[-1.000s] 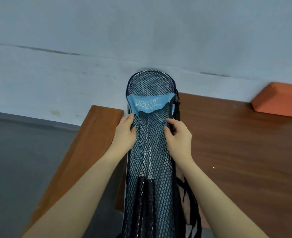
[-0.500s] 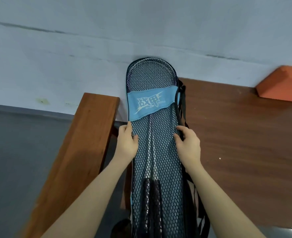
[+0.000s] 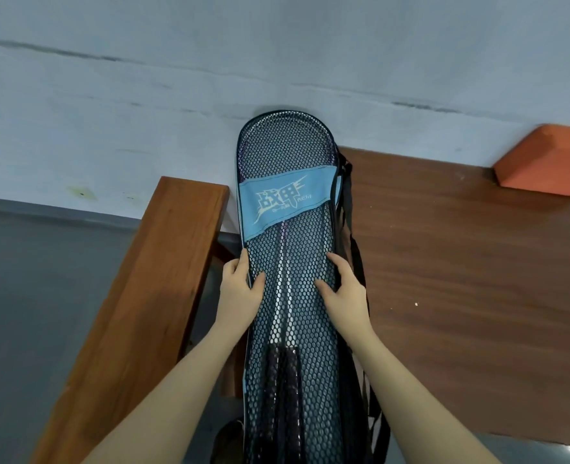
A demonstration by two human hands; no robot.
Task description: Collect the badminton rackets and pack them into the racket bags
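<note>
Head view: we find the racket bag point(image 3: 290, 296), a long black mesh sleeve with a light blue printed band point(image 3: 285, 202) across its upper part, standing on end between a wooden bench point(image 3: 149, 296) on its left and a wooden table point(image 3: 461, 279) on its right; its rounded top lies against the pale wall point(image 3: 176, 95). Through the mesh we make out the badminton rackets point(image 3: 285, 329); two pale shafts run side by side down the middle, and two dark handles sit below them; the heads fill the top of the bag. The left hand point(image 3: 240, 289) grips the bag's left edge, fingers curled behind the rim and thumb on the mesh front; the right hand point(image 3: 344, 289) clasps the right edge, thumb pressed on the mesh, fingers wrapped round the side. Black straps point(image 3: 354, 249) hang down the bag's right side; an orange block point(image 3: 545, 162) rests on the table's far corner, well apart from the bag.
</note>
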